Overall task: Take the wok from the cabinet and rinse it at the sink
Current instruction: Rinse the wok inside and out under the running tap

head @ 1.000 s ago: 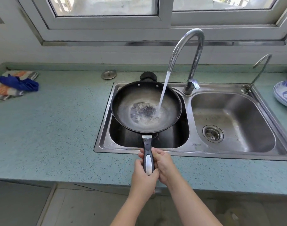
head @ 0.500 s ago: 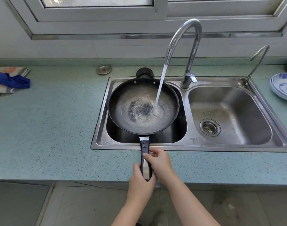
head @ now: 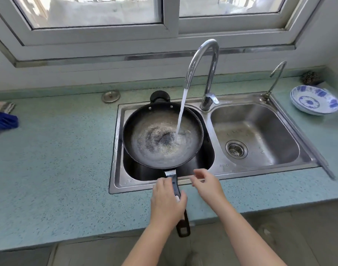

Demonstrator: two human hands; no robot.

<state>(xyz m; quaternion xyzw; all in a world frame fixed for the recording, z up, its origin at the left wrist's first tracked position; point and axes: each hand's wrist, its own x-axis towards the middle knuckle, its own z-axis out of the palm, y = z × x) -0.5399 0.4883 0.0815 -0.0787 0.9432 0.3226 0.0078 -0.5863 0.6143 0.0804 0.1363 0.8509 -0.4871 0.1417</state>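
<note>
1. The left hand (head: 167, 202) has its fingers (head: 162, 184) wrapped and clamped on the wok's handle (head: 176, 188), about midway along it; the handle's looped end sticks out below the palm, past the surface's front edge.
2. The right hand (head: 207, 186) hangs free just beside the handle, its fingers (head: 198, 174) loosely apart and holding nothing.
3. The wok (head: 162, 134) sits over the left basin of the sink (head: 222, 167), roughly level, with the stream from the tap (head: 201, 60) striking its right inner side and water pooling inside.
4. Judged from its look, the wok is rigid metal and fairly heavy, heavier as water gathers, and a one-handed hold on a long handle gives it leverage to tip. The wet handle may be slippery; a second hold nearer the bowl or on the small far grip (head: 160, 96) would steady it.
5. Its rim lies close to the basin's left and back edges and near the tap's base, so swirling room is tight there. The right basin is open, and plates (head: 314, 102) stand well apart on the right.
</note>
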